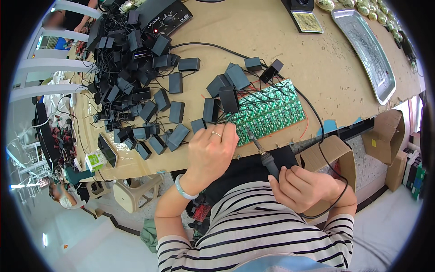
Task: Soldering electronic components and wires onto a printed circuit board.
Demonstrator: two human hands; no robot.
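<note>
Here, the right hand [304,187] is closed in a pen-like grip around the soldering iron [263,154], tip angled up toward the green circuit-board panel [267,113] at the bench's near edge. The left hand [212,152] lies curled over the panel's left end, on thin black wires — whether it pinches one I cannot tell. The panel looks thin, stiff, light, probably fragile; best held by its edges. The iron — by the handle only. Small black boxes [136,95] are heaped to the left.

Green board [267,113] at the brown tabletop's [272,41] near edge; black boxes [149,86] toward its left corner; silver tray [369,52] along the right edge; black-and-white striped shirt [253,235]; pale green bangle [183,189].
</note>
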